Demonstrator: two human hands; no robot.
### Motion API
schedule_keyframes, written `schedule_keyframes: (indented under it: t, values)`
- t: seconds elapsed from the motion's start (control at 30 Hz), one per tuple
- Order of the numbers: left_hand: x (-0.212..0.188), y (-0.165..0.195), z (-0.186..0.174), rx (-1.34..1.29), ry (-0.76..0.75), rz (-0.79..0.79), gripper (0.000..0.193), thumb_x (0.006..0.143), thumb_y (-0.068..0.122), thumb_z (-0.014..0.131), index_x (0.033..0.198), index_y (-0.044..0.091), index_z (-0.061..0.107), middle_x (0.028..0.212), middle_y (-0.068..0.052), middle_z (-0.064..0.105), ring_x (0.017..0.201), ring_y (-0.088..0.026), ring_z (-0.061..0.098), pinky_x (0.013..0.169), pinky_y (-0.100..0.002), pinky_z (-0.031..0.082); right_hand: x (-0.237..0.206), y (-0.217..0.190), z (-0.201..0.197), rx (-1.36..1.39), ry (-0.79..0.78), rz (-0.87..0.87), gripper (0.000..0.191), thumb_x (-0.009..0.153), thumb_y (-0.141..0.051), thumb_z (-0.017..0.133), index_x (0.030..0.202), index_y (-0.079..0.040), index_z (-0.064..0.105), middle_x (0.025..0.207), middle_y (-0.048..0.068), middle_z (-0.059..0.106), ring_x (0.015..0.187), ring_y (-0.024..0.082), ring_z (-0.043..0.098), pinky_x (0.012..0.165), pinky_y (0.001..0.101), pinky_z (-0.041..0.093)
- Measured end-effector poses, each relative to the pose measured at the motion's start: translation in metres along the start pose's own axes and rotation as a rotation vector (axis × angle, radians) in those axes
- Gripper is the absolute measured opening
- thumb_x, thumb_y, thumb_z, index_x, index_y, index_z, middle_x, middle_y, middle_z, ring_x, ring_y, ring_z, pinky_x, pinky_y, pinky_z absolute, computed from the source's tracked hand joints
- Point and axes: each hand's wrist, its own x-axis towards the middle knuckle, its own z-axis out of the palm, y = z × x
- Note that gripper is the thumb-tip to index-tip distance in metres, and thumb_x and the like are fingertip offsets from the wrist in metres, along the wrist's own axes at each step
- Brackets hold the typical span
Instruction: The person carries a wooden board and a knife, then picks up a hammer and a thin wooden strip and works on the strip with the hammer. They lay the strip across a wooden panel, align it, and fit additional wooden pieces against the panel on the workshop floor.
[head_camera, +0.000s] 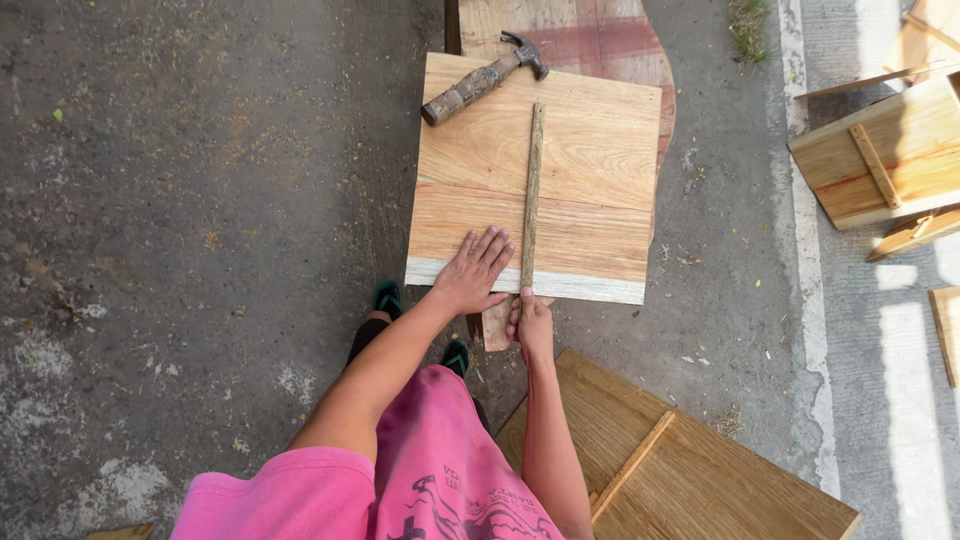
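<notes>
The square wooden panel (590, 170) is bare right of the thin wooden strip (531, 195) lying down its middle. A hammer (483, 78) blocks its upper left corner. The ground (200, 200) at frame left lies open; boards (690, 470) crowd the lower right.

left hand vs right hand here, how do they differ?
The left hand lies flat, fingers spread, on the square wooden panel; the right hand is curled at the near end of the thin wooden strip. The left rests fully on the panel; the right sits just off its near edge. Both are bare.
</notes>
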Motion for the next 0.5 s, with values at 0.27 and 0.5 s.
schedule_keyframes:
  t: [0.27, 0.5]
  values:
    - [-0.031, -0.032, -0.056, -0.545, 0.113, 0.05, 0.064, 0.093, 0.028, 0.071, 0.148, 0.007, 0.046, 0.149, -0.021, 0.043, 0.139, -0.039, 0.041, 0.114, -0.048, 0.035, -0.034, -0.003, -0.035, -0.833, 0.439, -0.454, 0.037, 0.094, -0.033, 0.071, 0.111, -0.001, 0.071, 0.1, 0.018, 0.076, 0.087, 0.025, 0.07, 0.077, 0.036, 0.054]
    - [-0.184, -0.221, -0.049, -0.646, 0.26, -0.549, 0.038, 0.097, 0.01, 0.061, 0.134, 0.006, 0.058, 0.09, -0.016, 0.066, 0.079, -0.033, 0.065, 0.071, -0.046, 0.052, -0.053, -0.037, 0.016, -0.572, 0.737, -0.532, 0.04, 0.094, -0.012, 0.069, 0.13, 0.002, 0.057, 0.124, 0.018, 0.059, 0.089, 0.025, 0.068, 0.076, 0.0356, 0.057]
